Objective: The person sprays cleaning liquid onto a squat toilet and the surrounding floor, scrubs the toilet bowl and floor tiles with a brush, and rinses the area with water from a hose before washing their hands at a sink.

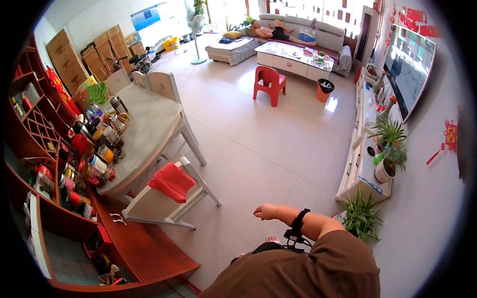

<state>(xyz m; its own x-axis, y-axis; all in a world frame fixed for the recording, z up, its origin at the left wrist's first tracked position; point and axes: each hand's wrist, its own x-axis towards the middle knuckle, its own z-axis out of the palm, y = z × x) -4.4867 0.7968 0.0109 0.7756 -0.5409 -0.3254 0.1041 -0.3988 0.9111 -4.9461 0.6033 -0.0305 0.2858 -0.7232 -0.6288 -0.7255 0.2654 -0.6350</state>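
Note:
My right hand (267, 211) is held out over the tiled floor in front of my body, its fingers curled in and nothing visible in them. A black strap with a small device (297, 231) is fastened round my right arm. The hand touches nothing. To its left stands a pale wooden chair (171, 211) with a red cloth (172, 183) draped over it. My left hand does not show. Below the right arm a foot in a light slipper (272, 239) can be seen.
Left, a table (149, 111) holds several jars and bottles beside a red-brown cabinet (149, 248). Ahead are a red plastic chair (269, 84), an orange bin (324, 90) and a coffee table (285, 62). A person (278, 34) lies on the sofa. Right, potted plants (361, 216) edge a white TV cabinet (352, 149).

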